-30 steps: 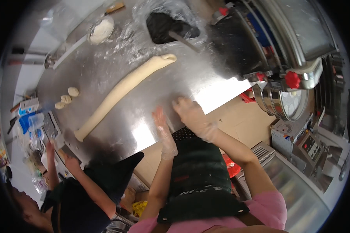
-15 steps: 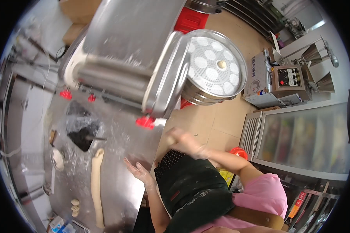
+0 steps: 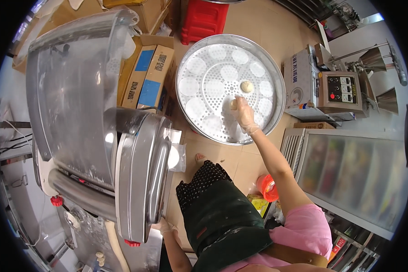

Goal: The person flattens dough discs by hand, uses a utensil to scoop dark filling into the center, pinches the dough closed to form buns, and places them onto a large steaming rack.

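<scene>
I see the clear-gloved right hand (image 3: 245,114) pinch a small, pale dough piece (image 3: 234,104) over the round, perforated silver-metal tray (image 3: 221,103); likely light, soft and easily dented, it suits a gentle side grip; I cannot tell the finger state of the left hand (image 3: 165,226), outside the tray.

A small commercial kitchen given over to dough work was indicated by its equipment. A large rolling machine (image 3: 140,181) with a metal roller was seen beside a flour-dusted metal desk (image 3: 89,247), on which a long roll of dough (image 3: 115,245) was laid. A wide perforated steamer tray (image 3: 231,85) was lined with white paper rounds (image 3: 188,86), and a small ball of dough (image 3: 246,86) was set in it. A dark apron (image 3: 226,213) was worn. The tiled floor (image 3: 217,161) was flanked by cartons (image 3: 147,75), a glass-fronted cabinet (image 3: 349,174) and a machine with a control panel (image 3: 342,88).
</scene>
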Available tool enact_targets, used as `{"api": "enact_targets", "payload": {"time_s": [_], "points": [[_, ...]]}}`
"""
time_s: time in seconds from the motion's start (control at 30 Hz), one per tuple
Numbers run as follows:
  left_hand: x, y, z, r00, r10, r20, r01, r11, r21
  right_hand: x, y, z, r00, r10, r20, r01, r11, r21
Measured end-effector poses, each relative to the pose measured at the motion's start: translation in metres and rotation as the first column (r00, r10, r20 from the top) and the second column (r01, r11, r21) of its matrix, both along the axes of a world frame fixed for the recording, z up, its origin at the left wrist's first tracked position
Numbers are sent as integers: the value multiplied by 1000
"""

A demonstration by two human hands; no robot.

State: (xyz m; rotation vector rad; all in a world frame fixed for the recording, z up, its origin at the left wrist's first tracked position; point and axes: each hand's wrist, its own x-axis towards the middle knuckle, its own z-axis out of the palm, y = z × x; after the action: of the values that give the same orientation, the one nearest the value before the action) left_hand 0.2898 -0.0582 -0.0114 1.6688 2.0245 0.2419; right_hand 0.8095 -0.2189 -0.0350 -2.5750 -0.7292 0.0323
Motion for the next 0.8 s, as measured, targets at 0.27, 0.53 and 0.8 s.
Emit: {"api": "enact_targets", "payload": {"time_s": [0.27,0.53,0.8], "points": [[-114,12,-113,658,-354,-664,522,851,63,1,30,3,992,-25,-124,-1,979,-206],[-81,-8,-84,903,116,414,-214,956,199,-117,1,90,975,-108,-196,116,993,26],[-67,16,-9,840,-468,275,369,864,343,-376,31,92,581,557,-594,-513,816,264]]}}
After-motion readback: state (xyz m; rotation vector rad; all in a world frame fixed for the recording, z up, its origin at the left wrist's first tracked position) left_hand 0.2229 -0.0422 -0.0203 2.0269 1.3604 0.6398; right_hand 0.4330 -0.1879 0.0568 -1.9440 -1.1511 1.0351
